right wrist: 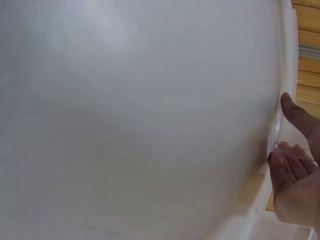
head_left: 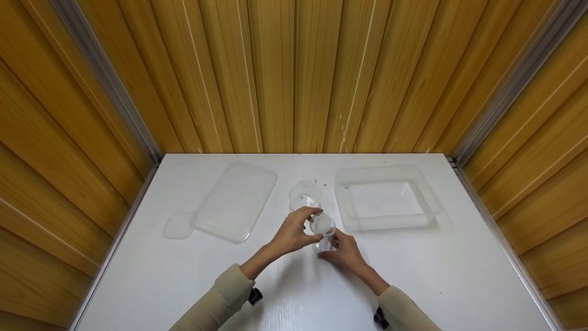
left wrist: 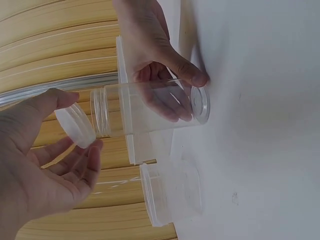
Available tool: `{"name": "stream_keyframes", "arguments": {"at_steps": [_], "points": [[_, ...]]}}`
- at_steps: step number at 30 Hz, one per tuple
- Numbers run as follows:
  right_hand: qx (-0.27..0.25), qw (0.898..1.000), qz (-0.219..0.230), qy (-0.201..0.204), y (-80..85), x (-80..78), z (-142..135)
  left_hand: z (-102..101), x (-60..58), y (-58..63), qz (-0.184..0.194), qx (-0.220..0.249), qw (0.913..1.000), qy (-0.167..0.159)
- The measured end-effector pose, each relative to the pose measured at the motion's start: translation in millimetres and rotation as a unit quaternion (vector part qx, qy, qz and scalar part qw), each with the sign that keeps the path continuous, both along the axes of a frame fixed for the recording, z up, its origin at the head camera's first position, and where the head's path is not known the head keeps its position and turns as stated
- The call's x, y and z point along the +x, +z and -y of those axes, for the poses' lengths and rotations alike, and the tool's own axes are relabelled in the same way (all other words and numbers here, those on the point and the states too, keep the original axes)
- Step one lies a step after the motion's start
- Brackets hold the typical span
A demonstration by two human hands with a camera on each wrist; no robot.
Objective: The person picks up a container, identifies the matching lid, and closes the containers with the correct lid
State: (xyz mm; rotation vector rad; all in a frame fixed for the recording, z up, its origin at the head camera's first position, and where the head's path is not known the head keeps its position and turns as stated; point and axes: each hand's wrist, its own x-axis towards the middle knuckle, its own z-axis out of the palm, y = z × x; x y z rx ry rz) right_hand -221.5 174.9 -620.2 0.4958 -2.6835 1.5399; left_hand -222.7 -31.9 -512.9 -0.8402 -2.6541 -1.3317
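My left hand [head_left: 294,232] pinches a round whitish screw lid [head_left: 320,224] between thumb and fingers. In the left wrist view the lid [left wrist: 75,126] is tilted beside the threaded mouth of a tall clear plastic jar [left wrist: 145,107]. The right hand [left wrist: 150,45] grips that jar low down, thumb close to its base, fingers seen through the wall. The jar stands upright and looks see-through, with nothing visible inside. At the right edge of the right wrist view, the right hand [right wrist: 300,195] holds the jar's base [right wrist: 274,131].
A short clear container [head_left: 297,192] with a faceted outline stands just behind the hands. To the right is a large translucent rectangular box [head_left: 342,202]. A big rectangular lid [head_left: 236,202] and a small square lid [head_left: 178,225] lie on the left. Wood-look panels [head_left: 294,78] border the white table [head_left: 459,285].
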Motion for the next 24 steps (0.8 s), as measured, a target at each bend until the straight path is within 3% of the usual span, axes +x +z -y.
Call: {"name": "stream_keyframes", "arguments": {"at_steps": [9, 14, 24], "points": [[0.016, 1.000, 0.011, 0.000, -0.7, -0.4, -1.2, -10.9, -0.2, -1.6, -0.025, -0.038, 0.9987, -0.021], [0.016, 1.000, 0.018, -0.012, -1.0, -2.1, -2.6, -14.5, -4.2, -3.9, -0.036, -0.048, 0.9981, -0.014], [-0.016, 0.999, 0.025, 0.027, -7.1, -3.7, -3.0, -14.3, -9.7, -8.2, -0.023, -0.075, 0.9969, -0.004]]}}
